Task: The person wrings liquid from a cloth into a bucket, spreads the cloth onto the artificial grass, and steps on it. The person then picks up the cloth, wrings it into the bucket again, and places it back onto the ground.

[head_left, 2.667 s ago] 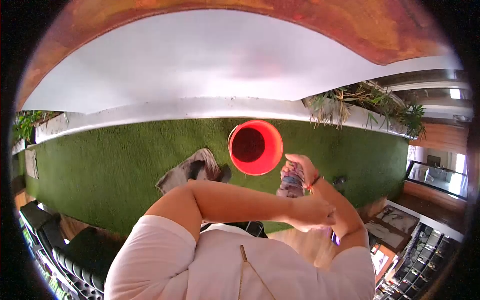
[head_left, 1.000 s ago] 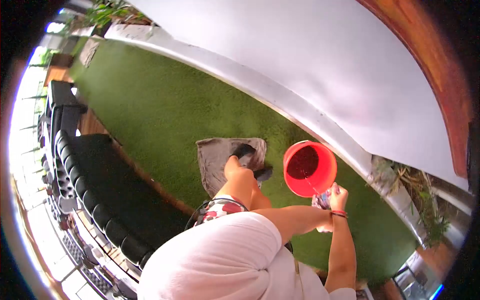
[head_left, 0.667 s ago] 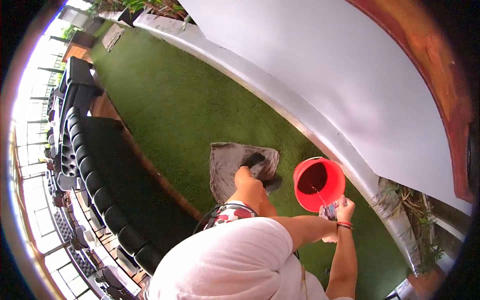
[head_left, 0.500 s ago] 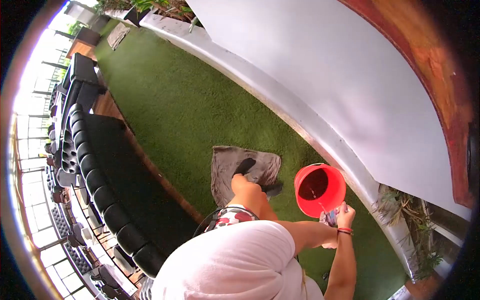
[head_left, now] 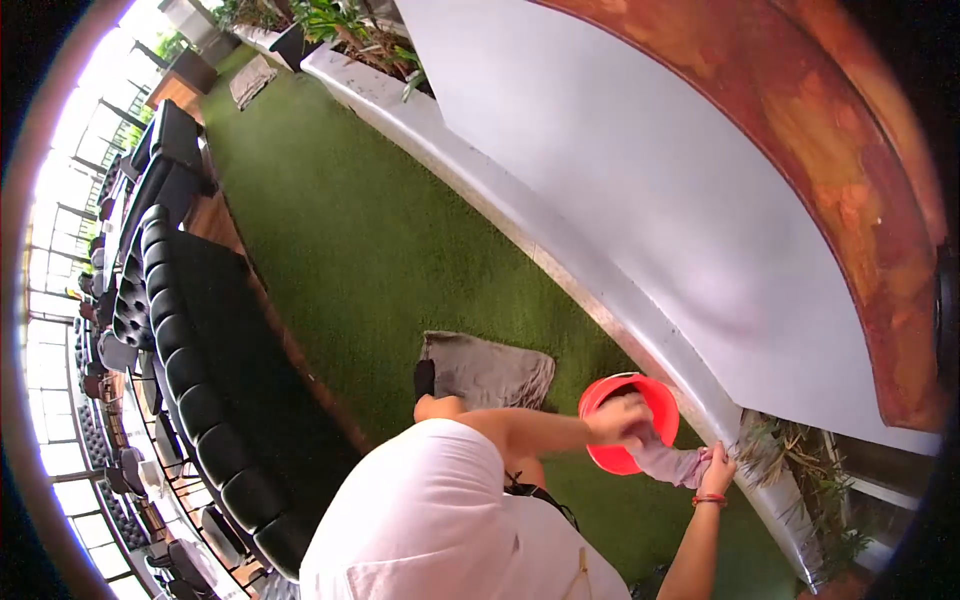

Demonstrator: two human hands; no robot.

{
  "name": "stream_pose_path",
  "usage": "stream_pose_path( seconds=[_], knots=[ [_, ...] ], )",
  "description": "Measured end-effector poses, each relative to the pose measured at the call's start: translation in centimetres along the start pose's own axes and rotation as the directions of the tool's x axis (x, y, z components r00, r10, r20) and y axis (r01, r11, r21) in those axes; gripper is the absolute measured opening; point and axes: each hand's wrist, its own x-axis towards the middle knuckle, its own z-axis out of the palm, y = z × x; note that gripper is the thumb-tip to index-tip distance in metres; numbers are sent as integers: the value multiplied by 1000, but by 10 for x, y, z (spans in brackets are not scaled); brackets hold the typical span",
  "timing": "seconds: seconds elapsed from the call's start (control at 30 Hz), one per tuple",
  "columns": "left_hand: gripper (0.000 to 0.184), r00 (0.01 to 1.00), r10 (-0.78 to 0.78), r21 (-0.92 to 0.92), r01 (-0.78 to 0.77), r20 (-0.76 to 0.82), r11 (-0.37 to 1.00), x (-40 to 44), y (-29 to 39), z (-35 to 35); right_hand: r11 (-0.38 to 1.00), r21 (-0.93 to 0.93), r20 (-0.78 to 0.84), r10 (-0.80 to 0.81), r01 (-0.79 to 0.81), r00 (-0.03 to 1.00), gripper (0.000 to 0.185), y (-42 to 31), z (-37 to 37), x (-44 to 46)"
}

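Note:
A wet-looking, pinkish-grey cloth (head_left: 665, 458) stretches between my two hands across the near rim of a red bucket (head_left: 608, 456). My left hand (head_left: 618, 420), blurred by motion, is over the bucket's mouth and closed round one end of the cloth. At the other end, just right of the bucket, my right hand (head_left: 716, 468) grips the cloth; a red band is on that wrist. Part of the bucket's dark inside is hidden by my left hand. A grey-brown cloth (head_left: 490, 370) lies spread on the green turf, left of the bucket.
A low white ledge (head_left: 600, 290) curves along the right, below a white panel (head_left: 680, 200) with a reddish-brown top. Plants (head_left: 780, 450) grow beside the ledge. Black padded seating (head_left: 200, 400) lines the left of the green turf (head_left: 350, 220). Another cloth (head_left: 252, 82) lies far off.
My hands have moved apart, drawing out the bunched cloth between them. My left hand now shows over the bucket, my right is lower and further right. My foot has shifted left on the floor cloth.

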Motion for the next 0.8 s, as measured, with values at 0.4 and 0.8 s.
stream_pose_path(
  seconds=[0.4, 0.8],
  knots=[
    [68, 744, -521, 498, 667, -418, 554, -195, 14, -427, 833, -144, 325, -471, 535, 820, 19, -204, 215, -115],
    [63, 589, -361, 377, 774, -723, 509, -342, 124, -687, 593, 124, 600, -683, 795, 416, 21, -414, 482, -254]
  ],
)
